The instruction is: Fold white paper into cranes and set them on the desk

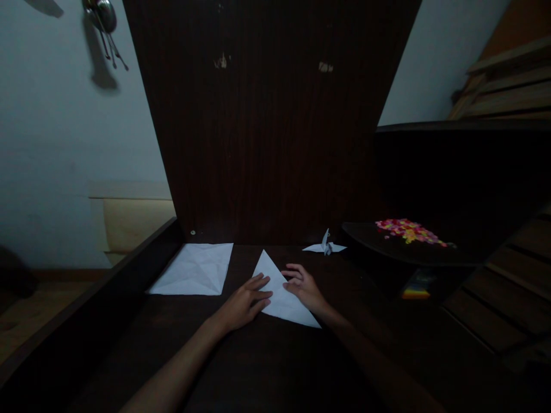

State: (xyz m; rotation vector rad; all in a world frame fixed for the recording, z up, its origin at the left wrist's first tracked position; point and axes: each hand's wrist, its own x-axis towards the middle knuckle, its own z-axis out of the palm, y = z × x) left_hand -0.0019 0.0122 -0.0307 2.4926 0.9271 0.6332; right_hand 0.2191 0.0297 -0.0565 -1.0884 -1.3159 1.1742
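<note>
A sheet of white paper [280, 302], folded into a triangle, lies on the dark desk with one point facing away from me. My left hand [248, 300] rests on its left part, fingers stretched out and pressing flat. On the right edge is my right hand [305, 289]: its thumb touches the paper while the fingers are apart, slightly curled above the edge. To the left lies a creased white paper square [196, 269]. A folded white paper crane [327, 248] sits beyond my right hand, near the back panel.
A dark wooden panel [275, 132] rises behind the desk surface [258, 367]. Along the left runs a raised board [99, 287]. At right, a curved shelf [365, 238] holds a heap of small colourful pieces [408, 230], with a rainbow-coloured item [416, 293] below. Keys [112, 51] hang by the wall.
</note>
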